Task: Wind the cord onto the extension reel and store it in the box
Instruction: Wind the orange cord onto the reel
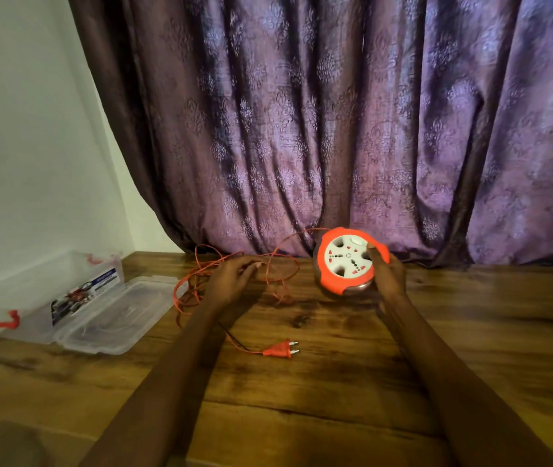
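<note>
Round orange reel point(350, 262) in right hand point(388, 274); thin cord point(281, 261) in left hand point(234, 278).

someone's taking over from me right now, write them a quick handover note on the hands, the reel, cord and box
Right hand grips the orange and white reel, tilted up off the wooden floor.
Left hand is on the loose orange cord, fingers curled at a strand.
Most of the cord lies unwound in loops left of the reel; its plug lies free on the floor nearer the person.
The clear box stands open by the wall at left, its lid beside it.
Done: little or no winding shows.
Left: wind all the cord, put the reel in the box.
</note>
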